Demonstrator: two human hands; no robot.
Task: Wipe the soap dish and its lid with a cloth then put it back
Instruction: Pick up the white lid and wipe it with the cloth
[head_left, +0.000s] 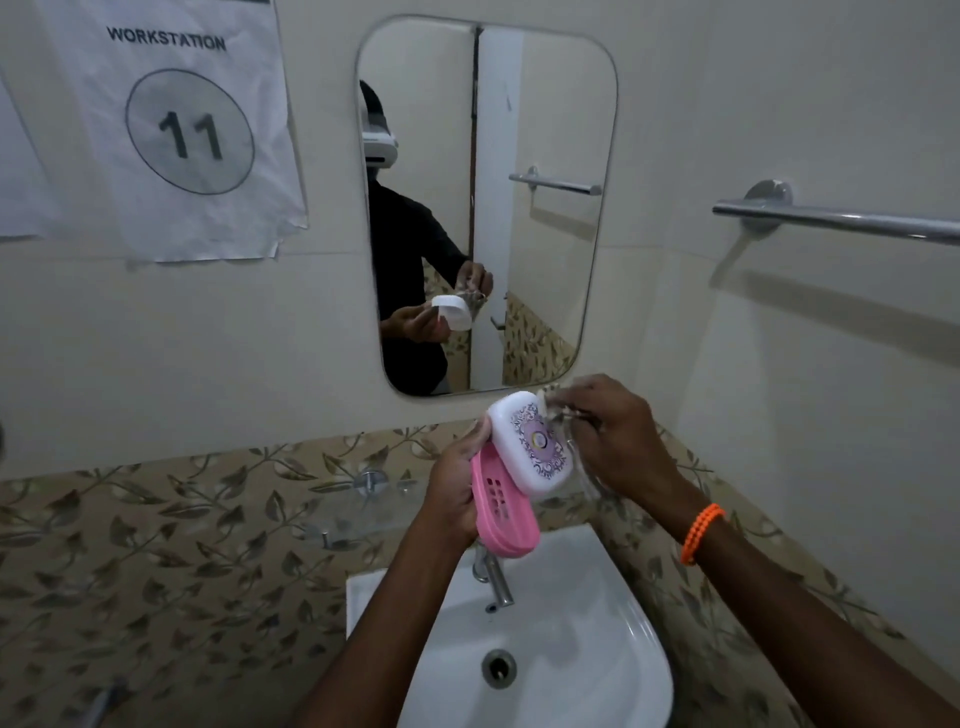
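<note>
My left hand (457, 486) holds two pieces together above the sink: a pink slotted soap dish (501, 512) and, in front of it, a white lid (530, 441) with a purple printed pattern. My right hand (618, 441) presses a thin, pale, see-through cloth (563, 410) against the lid's upper right edge. Part of the cloth hangs down beside the lid. An orange bead bracelet (701, 532) is on my right wrist.
A white basin (571, 665) with a chrome tap (496, 579) lies directly below my hands. A mirror (545, 130) hangs on the wall ahead, a towel bar (841, 221) to the right, a paper sign (182, 124) to the left. A glass shelf (337, 514) sits on chrome brackets behind the dish.
</note>
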